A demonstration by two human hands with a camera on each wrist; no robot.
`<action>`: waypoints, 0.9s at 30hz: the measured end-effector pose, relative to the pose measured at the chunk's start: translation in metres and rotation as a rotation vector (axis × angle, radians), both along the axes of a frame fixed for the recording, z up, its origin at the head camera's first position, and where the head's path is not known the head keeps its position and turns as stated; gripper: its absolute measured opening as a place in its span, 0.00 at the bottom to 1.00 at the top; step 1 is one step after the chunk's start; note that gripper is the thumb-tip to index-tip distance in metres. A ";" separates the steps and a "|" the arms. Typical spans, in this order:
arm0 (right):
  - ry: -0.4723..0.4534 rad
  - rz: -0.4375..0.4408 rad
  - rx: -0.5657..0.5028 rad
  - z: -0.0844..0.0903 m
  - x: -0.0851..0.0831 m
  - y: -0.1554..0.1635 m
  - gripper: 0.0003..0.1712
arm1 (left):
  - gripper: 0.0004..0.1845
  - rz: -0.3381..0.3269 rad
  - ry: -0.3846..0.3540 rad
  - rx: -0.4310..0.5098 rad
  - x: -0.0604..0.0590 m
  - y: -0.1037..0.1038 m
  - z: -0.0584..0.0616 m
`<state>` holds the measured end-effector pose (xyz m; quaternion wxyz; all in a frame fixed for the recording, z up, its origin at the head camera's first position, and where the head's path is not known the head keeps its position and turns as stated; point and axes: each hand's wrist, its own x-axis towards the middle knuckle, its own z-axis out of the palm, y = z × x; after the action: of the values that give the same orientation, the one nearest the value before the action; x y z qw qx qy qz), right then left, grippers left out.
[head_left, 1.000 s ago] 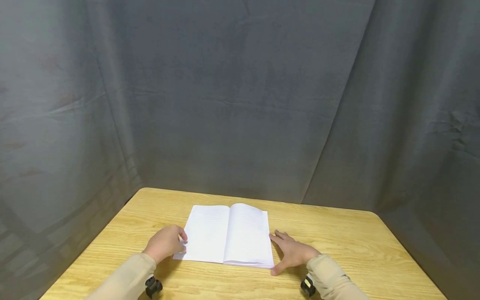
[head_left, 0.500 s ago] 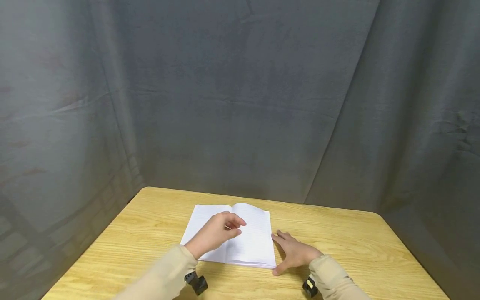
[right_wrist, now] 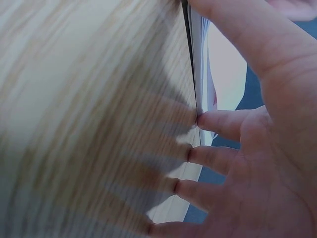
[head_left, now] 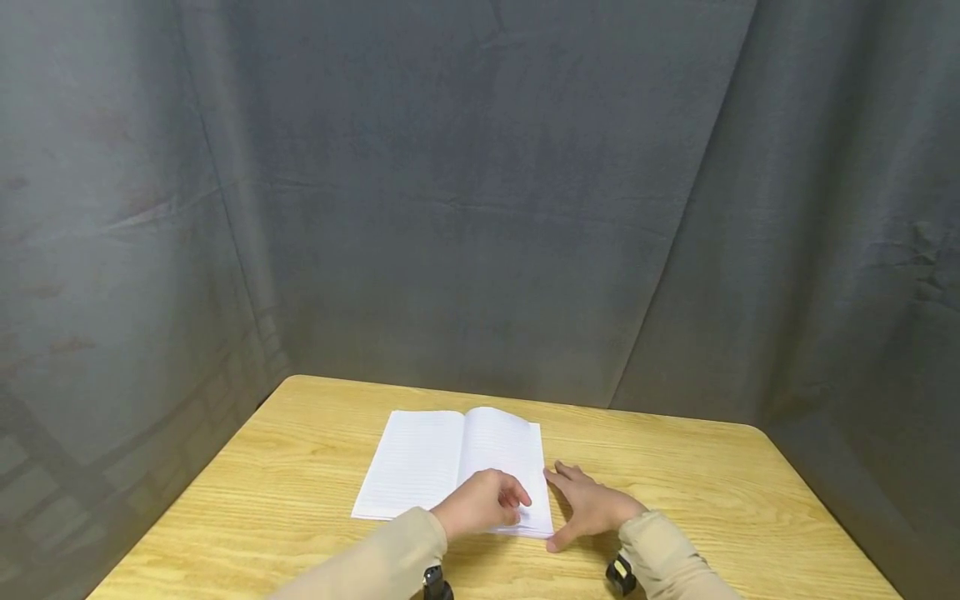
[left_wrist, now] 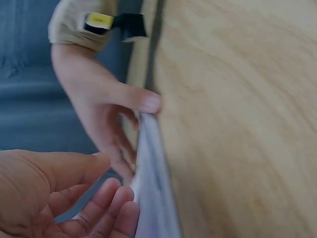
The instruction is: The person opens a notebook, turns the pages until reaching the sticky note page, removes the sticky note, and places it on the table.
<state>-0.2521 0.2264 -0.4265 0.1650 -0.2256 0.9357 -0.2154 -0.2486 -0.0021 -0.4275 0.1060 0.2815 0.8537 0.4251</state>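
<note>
An open notebook (head_left: 411,462) with white lined pages lies flat on the wooden table (head_left: 315,454) in the head view. My left hand (head_left: 483,500) is over the lower part of its right page, hiding some of that page. In the left wrist view, the thumb and loosely bent fingers of this hand (left_wrist: 74,193) stand apart with nothing between them, close to the page edges. At the notebook's right side rests my right hand (head_left: 592,507), fingers spread. Its fingertips (right_wrist: 203,120) touch the tabletop along the side edge, and its thumb is at the lower right corner.
A grey cloth (head_left: 465,208) hangs behind the table and along both sides. Wood surface extends left and right of the notebook. Each wrist wears a small black device, such as the one on the right wrist (head_left: 620,575).
My left hand has moved from the notebook's left edge across the pages to the lower right page. The right hand has stayed at the right edge, and the notebook remains open.
</note>
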 end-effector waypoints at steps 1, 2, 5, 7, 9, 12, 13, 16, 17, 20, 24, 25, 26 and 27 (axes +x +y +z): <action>-0.004 -0.002 -0.002 0.000 0.000 0.000 0.65 | 0.08 -0.002 -0.007 -0.010 -0.001 0.001 -0.002; -0.006 -0.004 -0.002 0.000 0.000 0.001 0.65 | 0.08 -0.002 -0.013 -0.019 -0.001 0.002 -0.004; -0.013 -0.009 0.000 0.000 0.000 0.001 0.66 | 0.08 -0.001 -0.017 -0.048 -0.003 0.004 -0.008; -0.009 -0.011 0.005 0.000 0.000 0.000 0.66 | 0.08 0.003 0.001 -0.077 -0.005 0.006 -0.011; -0.002 -0.015 0.007 0.001 0.000 0.000 0.65 | 0.08 0.007 0.026 -0.108 -0.006 0.008 -0.012; 0.004 -0.024 0.008 0.002 0.001 -0.001 0.65 | 0.07 0.014 0.059 -0.149 -0.008 0.010 -0.013; 0.002 -0.027 0.007 0.003 0.002 -0.002 0.65 | 0.07 0.017 0.067 -0.159 -0.008 0.011 -0.012; -0.005 -0.029 0.008 0.003 0.002 -0.002 0.64 | 0.08 0.023 0.073 -0.188 -0.007 0.013 -0.009; -0.005 -0.028 0.008 0.002 0.002 -0.002 0.64 | 0.08 0.023 0.079 -0.197 -0.007 0.013 -0.009; 0.003 -0.022 0.002 0.002 0.001 -0.002 0.64 | 0.09 0.021 0.104 -0.225 -0.007 0.014 -0.007; 0.012 -0.017 -0.008 0.001 0.001 -0.002 0.63 | 0.07 0.019 0.137 -0.247 -0.007 0.014 -0.008; 0.011 -0.017 -0.008 0.001 0.001 -0.002 0.63 | 0.07 0.019 0.143 -0.252 -0.007 0.013 -0.008; 0.010 -0.017 -0.008 0.000 0.001 -0.001 0.63 | 0.08 0.019 0.151 -0.257 -0.008 0.013 -0.009; 0.009 -0.018 -0.006 0.000 0.001 -0.001 0.63 | 0.09 0.016 0.155 -0.259 -0.009 0.013 -0.009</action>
<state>-0.2506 0.2252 -0.4265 0.1583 -0.2184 0.9377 -0.2188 -0.2574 0.0110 -0.4369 0.0716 0.2907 0.9093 0.2890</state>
